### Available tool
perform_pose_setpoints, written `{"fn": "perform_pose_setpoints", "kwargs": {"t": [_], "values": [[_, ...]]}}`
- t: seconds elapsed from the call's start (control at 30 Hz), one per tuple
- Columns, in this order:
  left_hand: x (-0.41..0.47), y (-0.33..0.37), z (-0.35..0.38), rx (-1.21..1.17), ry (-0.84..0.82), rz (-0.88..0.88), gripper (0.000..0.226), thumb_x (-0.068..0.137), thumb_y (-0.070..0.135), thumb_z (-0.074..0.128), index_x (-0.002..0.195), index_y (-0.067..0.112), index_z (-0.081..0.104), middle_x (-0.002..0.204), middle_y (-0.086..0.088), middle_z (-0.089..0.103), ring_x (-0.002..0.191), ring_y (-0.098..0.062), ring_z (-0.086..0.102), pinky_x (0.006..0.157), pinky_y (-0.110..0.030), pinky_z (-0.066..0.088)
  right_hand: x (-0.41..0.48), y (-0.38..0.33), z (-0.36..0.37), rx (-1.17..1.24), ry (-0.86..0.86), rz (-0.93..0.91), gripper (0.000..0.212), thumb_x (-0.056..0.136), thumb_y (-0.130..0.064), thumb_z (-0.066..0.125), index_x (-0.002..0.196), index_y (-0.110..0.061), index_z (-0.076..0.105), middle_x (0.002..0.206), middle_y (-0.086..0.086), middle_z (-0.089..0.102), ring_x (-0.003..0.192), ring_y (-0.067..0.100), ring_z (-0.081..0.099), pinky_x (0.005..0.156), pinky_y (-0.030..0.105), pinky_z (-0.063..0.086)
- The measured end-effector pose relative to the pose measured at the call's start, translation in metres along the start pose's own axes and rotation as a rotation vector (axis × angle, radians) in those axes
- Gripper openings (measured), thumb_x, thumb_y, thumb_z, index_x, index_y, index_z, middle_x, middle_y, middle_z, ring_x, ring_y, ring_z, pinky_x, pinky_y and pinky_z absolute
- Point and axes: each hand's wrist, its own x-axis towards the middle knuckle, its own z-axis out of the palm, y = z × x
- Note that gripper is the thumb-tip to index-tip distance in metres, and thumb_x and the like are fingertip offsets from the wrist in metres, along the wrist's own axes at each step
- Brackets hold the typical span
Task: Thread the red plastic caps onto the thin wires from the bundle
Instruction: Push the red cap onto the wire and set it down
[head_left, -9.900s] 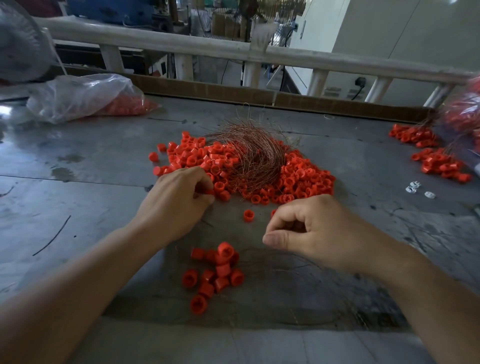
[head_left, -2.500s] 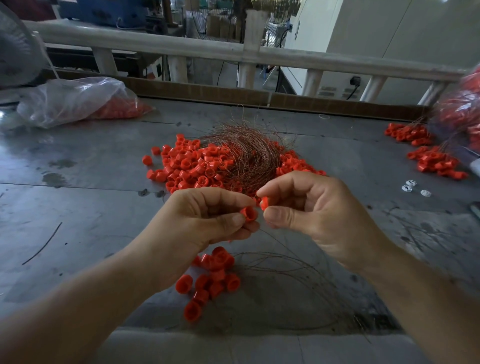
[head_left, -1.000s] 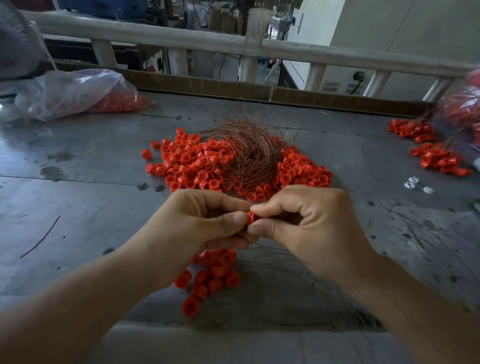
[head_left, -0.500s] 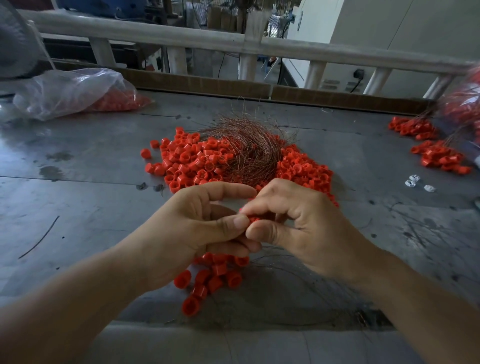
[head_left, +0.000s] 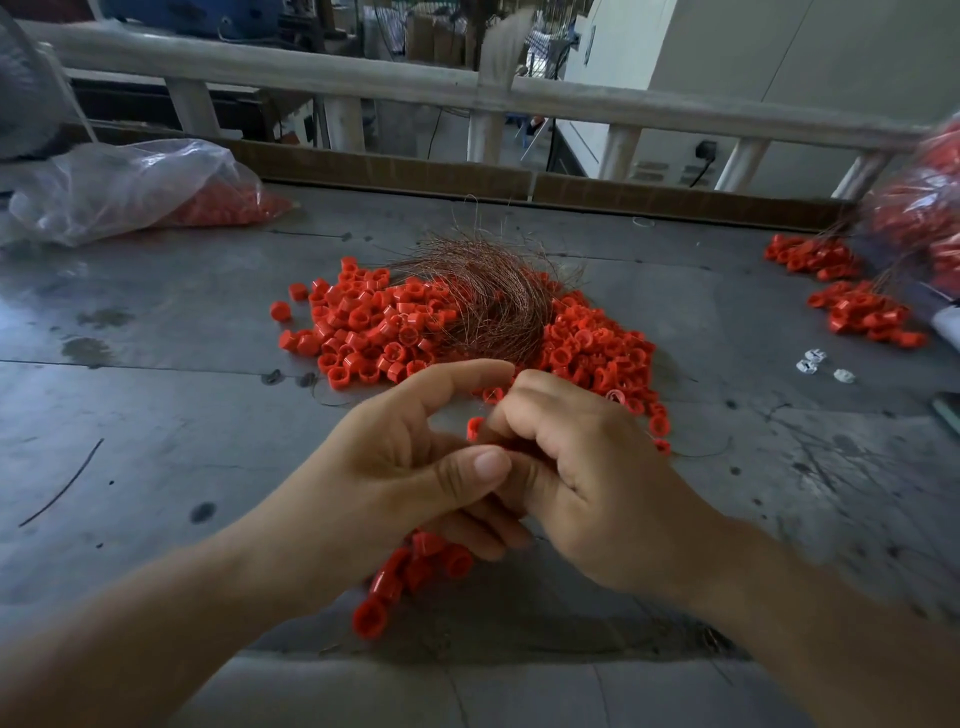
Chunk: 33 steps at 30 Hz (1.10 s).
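Note:
My left hand and my right hand meet above the table's near middle. My right hand's curled fingers pinch one red cap at their tips. My left thumb presses against the right fingers; its lower fingers curl as if pinching a thin wire, which is too fine to see there. Its index finger arches above the cap. Behind the hands lies the loose pile of red caps with the coppery wire bundle on top. A small cluster of caps lies under my hands, with thin wires trailing to its right.
A clear plastic bag holding red caps lies at the back left. Two smaller heaps of caps and another bag are at the far right, with small white pieces nearby. A cardboard strip and a white rail border the far edge.
My hands have drawn closer together and sunk slightly. My left index finger has lifted off, and the red cap now shows at my right fingertips.

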Motion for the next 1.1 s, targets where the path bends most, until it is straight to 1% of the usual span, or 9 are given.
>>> {"fn": "perform_pose_setpoints", "kwargs": {"t": [0.07, 0.17, 0.47, 0.53, 0.6, 0.67, 0.77, 0.93, 1.1], "values": [[-0.001, 0.000, 0.001, 0.003, 0.018, -0.010, 0.043, 0.074, 0.033, 0.070, 0.114, 0.029, 0.056, 0.071, -0.016, 0.069, 0.063, -0.026, 0.069, 0.055, -0.026, 0.054, -0.001, 0.000, 0.000, 0.012, -0.011, 0.000, 0.016, 0.084, -0.021, 0.055, 0.074, -0.008, 0.058, 0.072, -0.020, 0.038, 0.064, -0.004, 0.040, 0.059, 0.010, 0.036], [-0.002, 0.001, 0.001, 0.006, -0.008, -0.011, 0.053, 0.066, 0.037, 0.076, 0.115, 0.029, 0.056, 0.073, -0.017, 0.069, 0.065, -0.028, 0.069, 0.056, -0.026, 0.055, -0.001, 0.001, -0.002, 0.027, -0.034, 0.006, 0.014, 0.083, -0.021, 0.055, 0.075, -0.009, 0.059, 0.072, -0.019, 0.039, 0.065, -0.003, 0.041, 0.059, 0.014, 0.038], [0.000, 0.007, -0.005, -0.022, -0.021, -0.072, 0.051, 0.055, 0.044, 0.082, 0.100, 0.025, 0.068, 0.070, -0.016, 0.069, 0.060, -0.026, 0.068, 0.049, -0.025, 0.053, 0.000, 0.004, -0.003, 0.256, -0.035, 0.072, 0.014, 0.068, -0.033, 0.071, 0.075, -0.033, 0.058, 0.072, -0.013, 0.052, 0.069, 0.000, 0.053, 0.064, 0.012, 0.042], [0.002, 0.008, -0.008, -0.030, 0.000, -0.065, 0.052, 0.051, 0.040, 0.085, 0.097, 0.021, 0.069, 0.069, -0.016, 0.068, 0.057, -0.025, 0.067, 0.047, -0.024, 0.053, 0.001, 0.003, -0.004, 0.329, -0.029, 0.109, 0.020, 0.065, -0.046, 0.074, 0.077, -0.038, 0.060, 0.075, -0.013, 0.055, 0.071, 0.000, 0.055, 0.064, 0.011, 0.043], [0.004, 0.010, -0.012, -0.077, 0.031, -0.030, 0.052, 0.051, 0.036, 0.086, 0.096, 0.017, 0.070, 0.070, -0.016, 0.068, 0.056, -0.024, 0.067, 0.047, -0.024, 0.052, 0.002, 0.005, -0.007, 0.441, -0.021, 0.173, 0.025, 0.069, -0.056, 0.063, 0.081, -0.034, 0.063, 0.075, -0.015, 0.060, 0.072, -0.002, 0.058, 0.064, 0.010, 0.044], [0.004, 0.011, -0.016, -0.138, 0.057, 0.026, 0.049, 0.054, 0.033, 0.085, 0.097, 0.015, 0.071, 0.072, -0.016, 0.069, 0.057, -0.023, 0.067, 0.048, -0.024, 0.052, 0.003, 0.007, -0.011, 0.518, -0.025, 0.241, 0.027, 0.076, -0.053, 0.059, 0.084, -0.029, 0.064, 0.074, -0.015, 0.064, 0.069, -0.002, 0.058, 0.061, 0.009, 0.043], [0.005, 0.013, -0.019, -0.198, 0.088, 0.110, 0.040, 0.059, 0.026, 0.078, 0.096, 0.013, 0.071, 0.074, -0.014, 0.070, 0.060, -0.019, 0.068, 0.050, -0.022, 0.053, 0.004, 0.009, -0.011, 0.552, -0.054, 0.294, 0.028, 0.069, -0.046, 0.062, 0.083, -0.023, 0.067, 0.070, -0.009, 0.065, 0.064, 0.003, 0.058, 0.057, 0.013, 0.044], [0.004, 0.014, -0.023, -0.217, 0.099, 0.127, 0.040, 0.053, 0.019, 0.077, 0.092, 0.011, 0.072, 0.075, -0.013, 0.070, 0.061, -0.019, 0.068, 0.051, -0.022, 0.053, 0.002, 0.010, -0.015, 0.494, -0.080, 0.315, 0.006, 0.078, -0.014, 0.067, 0.076, -0.019, 0.068, 0.060, -0.004, 0.061, 0.053, 0.005, 0.055, 0.051, 0.016, 0.045], [0.005, 0.013, -0.015, 0.069, 0.229, 0.109, 0.017, 0.056, 0.017, 0.070, 0.072, 0.011, 0.072, 0.066, -0.008, 0.068, 0.049, -0.011, 0.061, 0.043, -0.018, 0.047, 0.004, 0.010, -0.029, 0.352, -0.097, 0.332, 0.012, 0.077, -0.014, 0.067, 0.069, -0.023, 0.067, 0.055, -0.011, 0.057, 0.049, 0.001, 0.050, 0.046, 0.013, 0.041]]}}
